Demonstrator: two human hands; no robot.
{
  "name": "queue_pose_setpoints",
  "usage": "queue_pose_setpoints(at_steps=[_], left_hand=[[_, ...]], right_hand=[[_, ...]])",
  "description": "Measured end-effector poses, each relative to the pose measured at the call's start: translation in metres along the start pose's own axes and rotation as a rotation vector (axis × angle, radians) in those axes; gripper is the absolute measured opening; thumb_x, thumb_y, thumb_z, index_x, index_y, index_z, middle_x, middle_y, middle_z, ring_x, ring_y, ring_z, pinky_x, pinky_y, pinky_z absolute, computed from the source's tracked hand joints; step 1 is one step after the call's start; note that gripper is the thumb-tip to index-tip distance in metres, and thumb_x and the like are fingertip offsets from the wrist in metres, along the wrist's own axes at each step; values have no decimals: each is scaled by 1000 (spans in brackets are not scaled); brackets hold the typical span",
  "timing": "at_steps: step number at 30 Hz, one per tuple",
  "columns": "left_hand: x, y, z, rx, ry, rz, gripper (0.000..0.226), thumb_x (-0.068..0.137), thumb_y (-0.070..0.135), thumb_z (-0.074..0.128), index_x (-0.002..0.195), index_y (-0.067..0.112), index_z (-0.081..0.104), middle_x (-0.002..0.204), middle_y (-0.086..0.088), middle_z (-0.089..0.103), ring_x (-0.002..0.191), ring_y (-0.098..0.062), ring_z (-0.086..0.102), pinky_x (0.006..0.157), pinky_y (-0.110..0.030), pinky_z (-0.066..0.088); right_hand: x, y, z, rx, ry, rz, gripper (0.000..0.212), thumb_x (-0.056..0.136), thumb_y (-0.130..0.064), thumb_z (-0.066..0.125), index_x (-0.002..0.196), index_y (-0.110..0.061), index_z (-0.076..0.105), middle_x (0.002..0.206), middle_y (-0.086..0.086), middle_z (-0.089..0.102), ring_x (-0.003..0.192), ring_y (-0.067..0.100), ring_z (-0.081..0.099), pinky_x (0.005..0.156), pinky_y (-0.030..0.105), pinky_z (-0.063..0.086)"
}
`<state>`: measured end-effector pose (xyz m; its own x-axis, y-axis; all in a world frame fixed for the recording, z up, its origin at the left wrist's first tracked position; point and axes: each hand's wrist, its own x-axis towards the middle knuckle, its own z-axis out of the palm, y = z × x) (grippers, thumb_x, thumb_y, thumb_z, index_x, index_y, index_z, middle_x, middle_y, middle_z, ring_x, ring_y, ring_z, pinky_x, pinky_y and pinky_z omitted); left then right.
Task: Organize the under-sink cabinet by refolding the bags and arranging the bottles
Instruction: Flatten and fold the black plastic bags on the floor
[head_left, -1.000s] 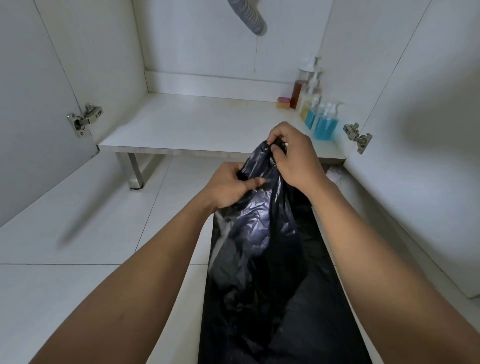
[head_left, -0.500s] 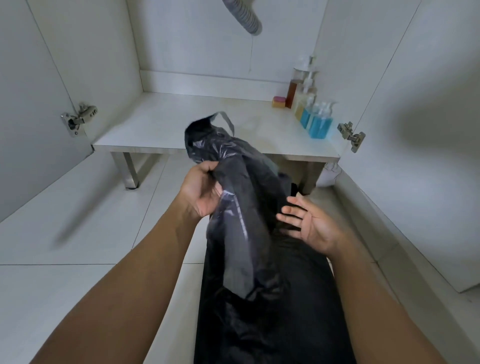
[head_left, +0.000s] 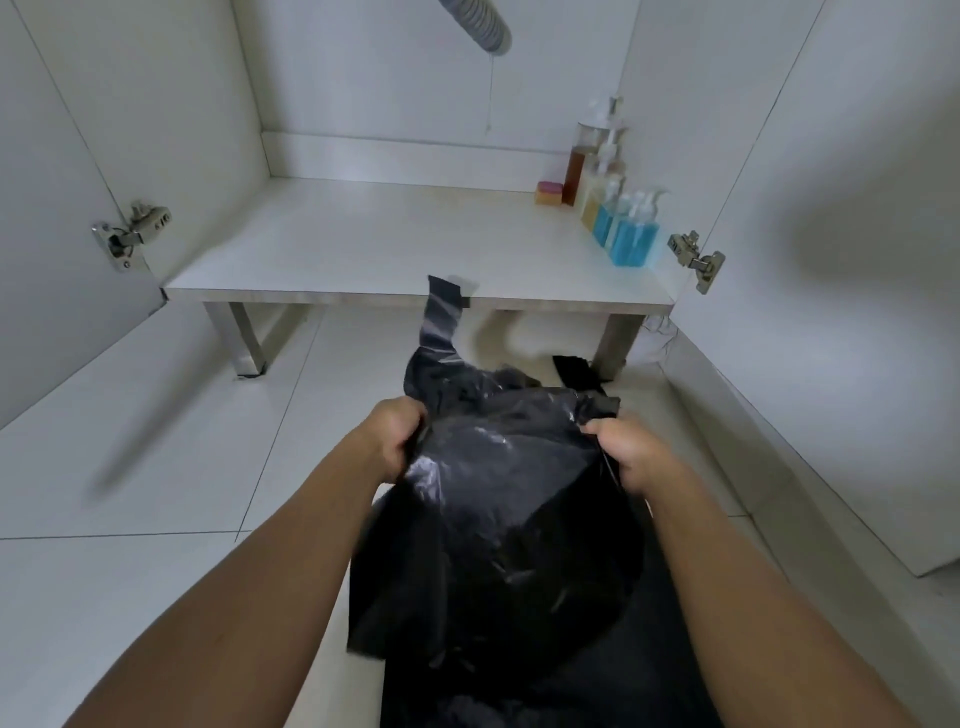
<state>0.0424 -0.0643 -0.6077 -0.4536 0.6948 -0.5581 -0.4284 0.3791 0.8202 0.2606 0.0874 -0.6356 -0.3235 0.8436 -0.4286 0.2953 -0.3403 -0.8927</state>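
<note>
Left hand: fingers curled, gripping the left edge of the black bag. The bag is spread out in front of the shelf, with one strip reaching up to the shelf's front edge. Right hand: fingers curled, gripping the bag's right edge. Bottles: lined up along the shelf's right side.

Single view, head-worn, wide-angle. Station: low, before the open cabinet. Facing: forward and down. Range: close; forearms enter from the bottom edge, left hand and right hand mid-frame, gripping the black bag. Upper limit: drain hose. Left margin: floor tiles. Straight lines bow outward near the edges.
</note>
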Motion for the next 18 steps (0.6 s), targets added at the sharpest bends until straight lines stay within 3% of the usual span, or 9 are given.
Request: queue_pose_setpoints(at_steps=[2, 3, 4, 5, 7, 10, 12, 15, 18], left_hand=[[16, -12, 1, 159, 152, 293, 37, 92, -6, 34, 103, 7, 67, 95, -17, 69, 78, -27, 67, 73, -38, 61], [21, -18, 1, 232, 191, 484, 47, 92, -7, 34, 123, 13, 64, 110, -11, 69, 93, -21, 66, 87, -32, 57], [24, -26, 1, 303, 197, 632, 55, 93, -7, 34, 138, 16, 55, 120, -4, 66, 100, -13, 64, 93, -21, 52], [31, -35, -1, 375, 200, 690, 59, 94, -6, 36, 148, 17, 45, 123, 1, 63, 98, -7, 62, 89, -12, 48], [46, -51, -6, 510, 229, 574, 65, 97, 5, 46, 156, 19, 25, 124, -1, 62, 89, -9, 61, 82, -18, 50], [64, -75, -12, 678, 119, 215, 102, 93, 29, 65, 157, 20, -14, 144, -17, 51, 118, -36, 58, 100, -39, 46], [70, -83, -13, 687, 74, 165, 113, 92, 37, 70, 155, 27, -24, 152, -17, 44, 131, -38, 51, 108, -43, 39], [80, -92, -14, 663, 100, 235, 106, 91, 36, 71, 159, 30, -11, 155, -12, 41, 133, -37, 49, 114, -46, 37], [88, -95, -15, 708, 133, 334, 71, 94, 22, 65, 152, 27, 25, 140, -10, 55, 119, -32, 58, 106, -43, 45]], right_hand=[[-2, -7, -5, -162, 65, -230, 57, 96, 0, 52, 146, -27, 45, 126, -3, 65, 106, 14, 64, 85, 31, 55], [-4, -10, -6, -199, 71, -329, 68, 99, -1, 50, 154, -35, 29, 130, -11, 58, 113, 8, 57, 92, 27, 50], [-4, -11, -6, -238, 78, -396, 74, 100, -2, 50, 157, -38, 18, 134, -14, 54, 119, 7, 52, 98, 26, 44], [-1, -9, -6, -262, 99, -441, 73, 100, -5, 51, 157, -37, 17, 138, -12, 53, 123, 8, 50, 101, 28, 41], [11, 4, -6, -287, 158, -396, 65, 99, -15, 59, 155, -27, 29, 140, -2, 56, 126, 18, 53, 100, 30, 41], [32, 28, -13, -467, 163, -110, 74, 81, -36, 77, 144, -14, 43, 137, 12, 58, 120, 33, 57, 103, 41, 48], [42, 36, -19, -617, 106, 35, 79, 74, -32, 77, 141, -7, 43, 134, 19, 56, 117, 37, 57, 102, 44, 49], [54, 41, -24, -729, 172, 103, 72, 84, -22, 68, 143, -4, 31, 135, 22, 51, 118, 39, 55, 100, 45, 49], [58, 39, -26, -824, 137, 76, 77, 89, -23, 66, 150, -8, 21, 138, 17, 50, 121, 37, 54, 101, 43, 47]])
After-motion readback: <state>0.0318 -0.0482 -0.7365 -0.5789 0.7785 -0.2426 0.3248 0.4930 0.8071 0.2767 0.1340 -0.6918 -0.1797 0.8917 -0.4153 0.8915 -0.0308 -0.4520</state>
